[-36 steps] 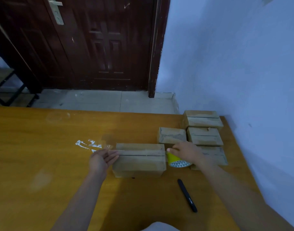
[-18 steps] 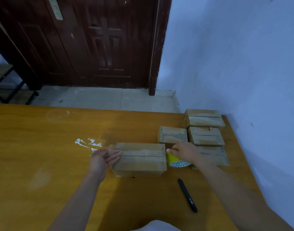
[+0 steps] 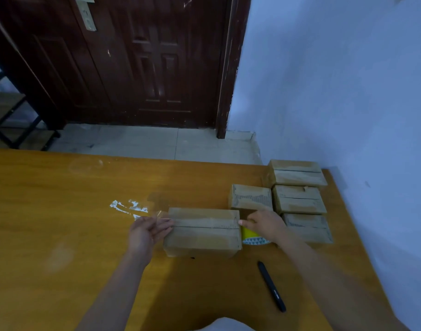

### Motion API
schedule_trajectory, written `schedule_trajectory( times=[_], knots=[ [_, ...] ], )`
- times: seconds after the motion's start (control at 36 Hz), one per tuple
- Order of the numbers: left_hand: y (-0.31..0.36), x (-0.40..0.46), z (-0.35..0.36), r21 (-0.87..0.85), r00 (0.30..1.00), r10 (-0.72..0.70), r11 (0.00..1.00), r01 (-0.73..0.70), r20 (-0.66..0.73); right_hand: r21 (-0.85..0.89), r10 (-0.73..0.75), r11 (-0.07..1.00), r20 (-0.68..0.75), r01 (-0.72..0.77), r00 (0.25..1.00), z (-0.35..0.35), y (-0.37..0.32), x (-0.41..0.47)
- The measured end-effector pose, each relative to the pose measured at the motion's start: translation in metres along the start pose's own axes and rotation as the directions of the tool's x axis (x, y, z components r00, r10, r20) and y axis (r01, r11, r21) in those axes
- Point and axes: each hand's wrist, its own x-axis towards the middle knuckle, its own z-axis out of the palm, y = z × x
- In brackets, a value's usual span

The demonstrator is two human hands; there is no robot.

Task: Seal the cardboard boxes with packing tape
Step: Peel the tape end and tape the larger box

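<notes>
A cardboard box (image 3: pixel 202 232) lies flat on the wooden table (image 3: pixel 61 211), its top seam running left to right with clear tape along it. My left hand (image 3: pixel 147 231) presses its straight fingers against the box's left end, where a loose tape end sticks up. My right hand (image 3: pixel 264 225) grips a yellow tape roll (image 3: pixel 251 236) at the box's right end. Part of the roll is hidden under that hand.
Several more cardboard boxes (image 3: pixel 298 199) sit in a cluster at the table's right, by the blue wall. A black pen (image 3: pixel 271 286) lies in front of the box. Scraps of clear tape (image 3: pixel 128 207) stick to the table left of the box. A dark door stands beyond.
My left hand's fingers have slid a little to the right onto the box's left end. The right hand and the roll have stayed in place.
</notes>
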Motion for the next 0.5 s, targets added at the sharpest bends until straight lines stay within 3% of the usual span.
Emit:
schedule_trajectory(
  times=[0.19,0.5],
  knots=[
    [0.002,-0.001,0.002,0.202,0.987,0.078,0.978,-0.048,-0.139,-0.013,-0.005,1.000,-0.006,0.005,1.000,0.004,0.003,0.002],
    [-0.010,0.002,-0.002,0.205,0.978,-0.036,0.975,0.080,-0.208,0.042,0.023,0.999,0.009,-0.023,1.000,0.004,0.002,0.003]
  ],
)
